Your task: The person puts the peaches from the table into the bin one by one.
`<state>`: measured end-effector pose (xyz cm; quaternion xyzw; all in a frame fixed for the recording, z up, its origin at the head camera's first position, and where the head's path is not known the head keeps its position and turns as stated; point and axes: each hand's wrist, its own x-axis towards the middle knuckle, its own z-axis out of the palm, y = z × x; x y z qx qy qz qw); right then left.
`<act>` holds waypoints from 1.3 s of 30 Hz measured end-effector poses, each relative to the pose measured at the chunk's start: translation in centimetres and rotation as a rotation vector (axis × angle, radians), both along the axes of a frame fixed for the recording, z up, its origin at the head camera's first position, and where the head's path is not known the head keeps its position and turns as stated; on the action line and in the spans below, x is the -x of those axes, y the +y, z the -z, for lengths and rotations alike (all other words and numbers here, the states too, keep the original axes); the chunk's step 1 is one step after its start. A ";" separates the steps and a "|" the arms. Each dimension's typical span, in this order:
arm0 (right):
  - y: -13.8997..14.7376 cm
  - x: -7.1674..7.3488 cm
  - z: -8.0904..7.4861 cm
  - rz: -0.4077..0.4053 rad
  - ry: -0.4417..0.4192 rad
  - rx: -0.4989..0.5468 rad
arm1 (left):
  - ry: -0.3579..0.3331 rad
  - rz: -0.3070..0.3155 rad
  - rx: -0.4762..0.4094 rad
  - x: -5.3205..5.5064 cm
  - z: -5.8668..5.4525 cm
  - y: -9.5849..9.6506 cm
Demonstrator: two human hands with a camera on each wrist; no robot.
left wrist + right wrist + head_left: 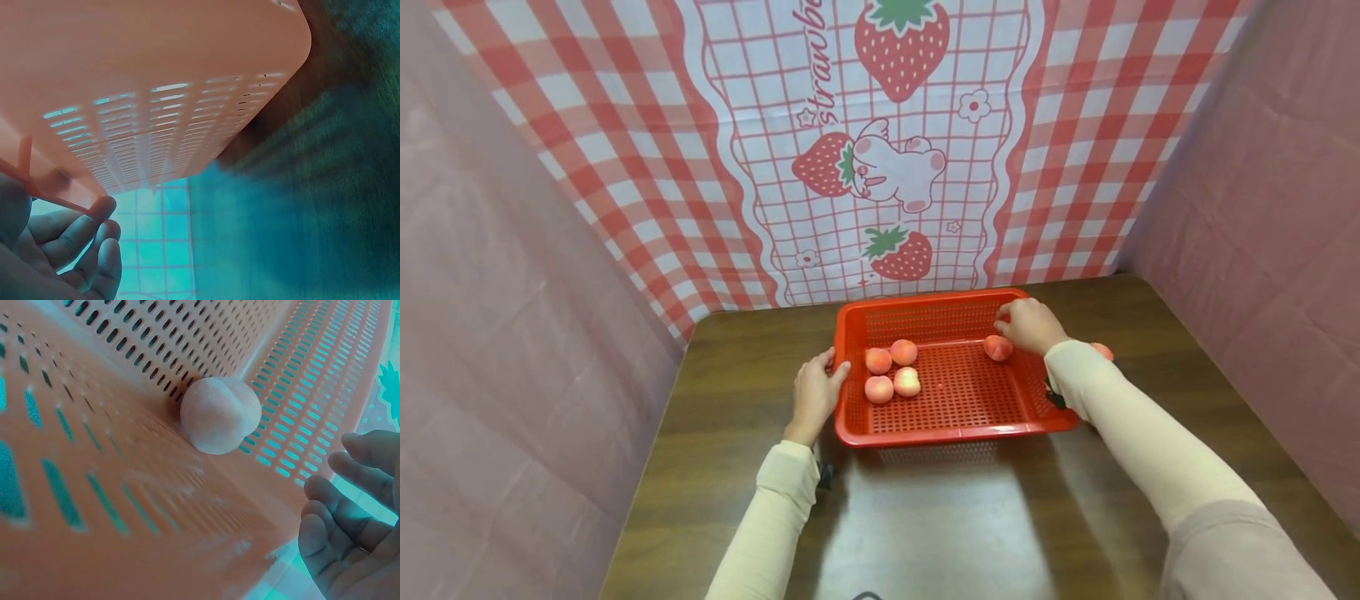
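Observation:
A red plastic basket (958, 433) with slotted walls sits on the table. At its left rim, my left hand (817, 392) holds the edge, thumb on top and fingers outside; the left wrist view shows the fingertips (103, 206) at the rim. My right hand (1032, 325) hovers over the basket's right end with loosely bent fingers and nothing between them. Just below it, a peach (997, 347) lies on the basket floor; in the right wrist view this peach (219, 415) is apart from the fingers. Several more peaches (904, 352) cluster at the basket's left end.
Outside the basket, another peach (1102, 351) shows partly behind the right sleeve. The wooden table (722, 467) meets a strawberry-print checked cloth (880, 150) at the back. Pink cloth (497, 333) hangs on both sides.

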<state>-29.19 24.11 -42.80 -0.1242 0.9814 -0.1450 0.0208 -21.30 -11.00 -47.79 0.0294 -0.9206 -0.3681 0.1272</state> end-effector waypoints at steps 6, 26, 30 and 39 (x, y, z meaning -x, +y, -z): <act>0.9 -0.2 -0.8 0.016 0.002 0.028 | 0.003 0.001 -0.013 0.3 0.2 0.1; 3.7 -0.2 -1.9 0.051 -0.045 0.030 | 0.011 -0.013 -0.057 0.1 0.0 -0.1; 4.3 -0.3 -1.7 0.052 -0.050 0.035 | 0.013 -0.014 -0.056 0.1 0.1 -0.1; 5.5 -0.7 -1.5 0.064 -0.071 0.022 | 0.010 -0.014 -0.070 0.1 0.3 0.0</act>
